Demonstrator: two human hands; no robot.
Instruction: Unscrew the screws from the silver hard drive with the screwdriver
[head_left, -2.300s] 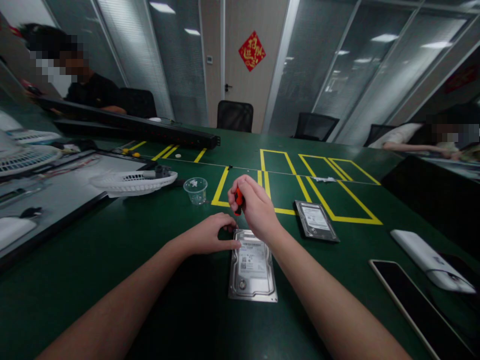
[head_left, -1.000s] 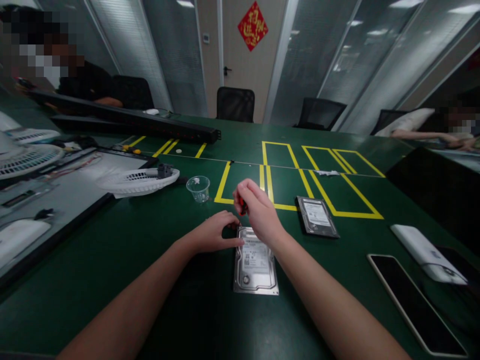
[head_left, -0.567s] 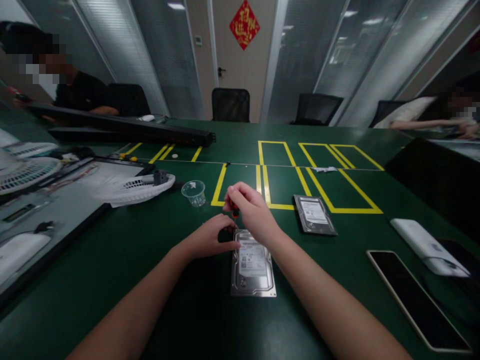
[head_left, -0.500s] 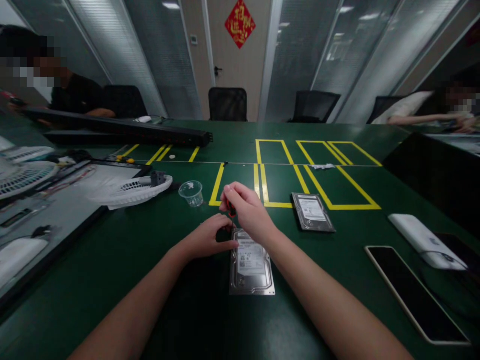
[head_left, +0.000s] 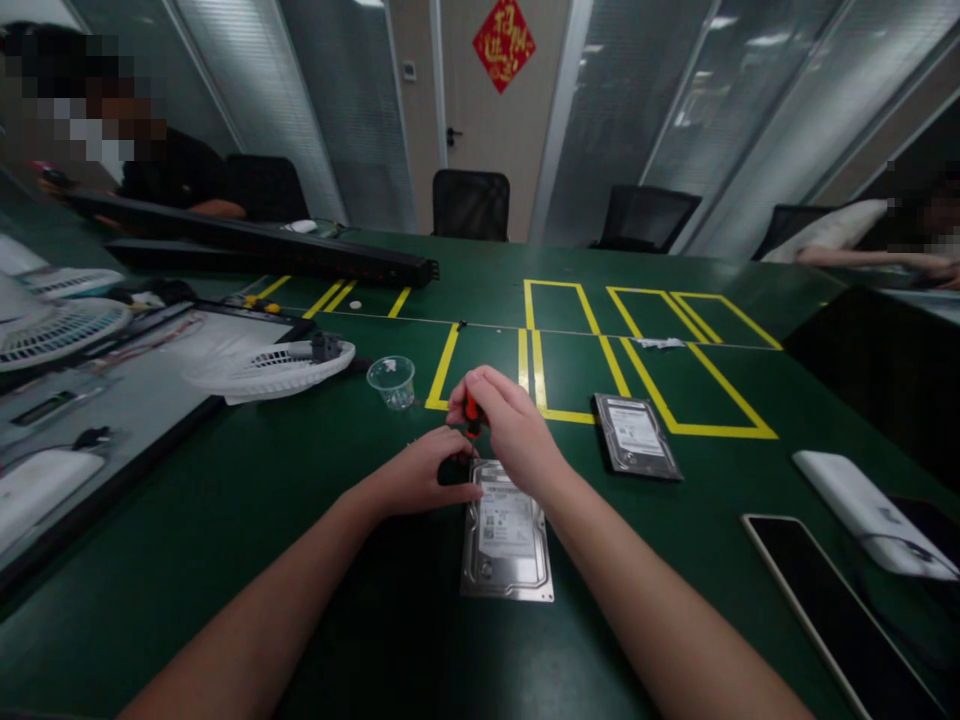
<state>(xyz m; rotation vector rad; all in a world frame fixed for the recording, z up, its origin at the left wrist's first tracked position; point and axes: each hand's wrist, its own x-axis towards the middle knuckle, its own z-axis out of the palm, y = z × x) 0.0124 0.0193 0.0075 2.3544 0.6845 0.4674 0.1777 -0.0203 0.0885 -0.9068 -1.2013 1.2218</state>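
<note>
A silver hard drive (head_left: 510,540) with a white label lies flat on the green table in front of me. My right hand (head_left: 506,425) is closed round a red and black screwdriver (head_left: 472,412), held upright over the drive's far left corner. The tip is hidden by fingers. My left hand (head_left: 427,468) grips that same corner: its thumb lies on the label side and its curled fingers are beside the screwdriver's lower end. A second hard drive (head_left: 637,437) lies farther off to the right. Beyond my left hand stands a clear plastic cup (head_left: 391,383).
On the left are a white fan grille (head_left: 270,370), a large panel (head_left: 165,375) and a long black bar (head_left: 270,250). A phone (head_left: 844,620) and a white power bank (head_left: 874,510) lie at right. Yellow tape (head_left: 577,415) marks the table. Two people sit across the sides.
The view has swung slightly left, so most things sit farther right. More of the screwdriver's red handle shows in my right hand. Both hands stay at the drive's far left corner.
</note>
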